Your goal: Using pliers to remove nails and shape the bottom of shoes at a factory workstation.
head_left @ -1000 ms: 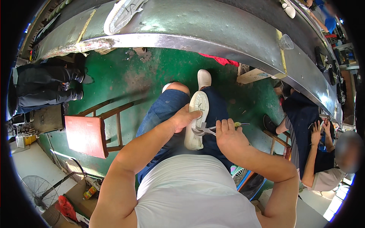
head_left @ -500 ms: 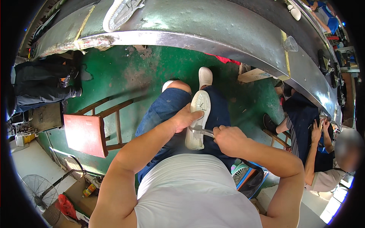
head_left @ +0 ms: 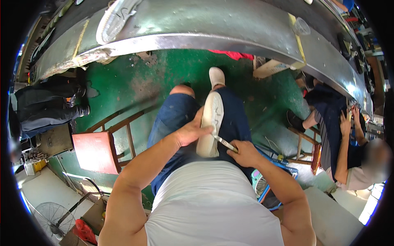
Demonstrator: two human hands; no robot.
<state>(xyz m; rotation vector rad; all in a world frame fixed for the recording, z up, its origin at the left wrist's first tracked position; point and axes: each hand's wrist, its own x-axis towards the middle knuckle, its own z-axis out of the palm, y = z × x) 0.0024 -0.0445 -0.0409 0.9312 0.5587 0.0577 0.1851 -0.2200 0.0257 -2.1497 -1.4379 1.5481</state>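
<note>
A white shoe (head_left: 216, 110) rests lengthwise on my lap, between my thighs, its toe pointing away from me. My left hand (head_left: 194, 131) is closed on the shoe's left side, the thumb lying across its middle. In my closed right hand (head_left: 245, 153) is a slim silvery metal hand tool (head_left: 223, 142), slanting up and left. The tool's tip meets the shoe close to my left thumb. My fingers hide its far end, and its exact kind does not show.
Ahead runs a long metal bench (head_left: 197, 24) bearing another white shoe (head_left: 116, 20) and a clear plastic cup (head_left: 301, 27). A wooden stool (head_left: 95, 151) stands to my left, a fan (head_left: 54, 217) behind it. On the right a seated co-worker (head_left: 344, 131) works at the bench.
My right hand has turned the tool from nearly level to slanting, its tip now by my left thumb. The shoe has tipped slightly. The whole view has shifted a little.
</note>
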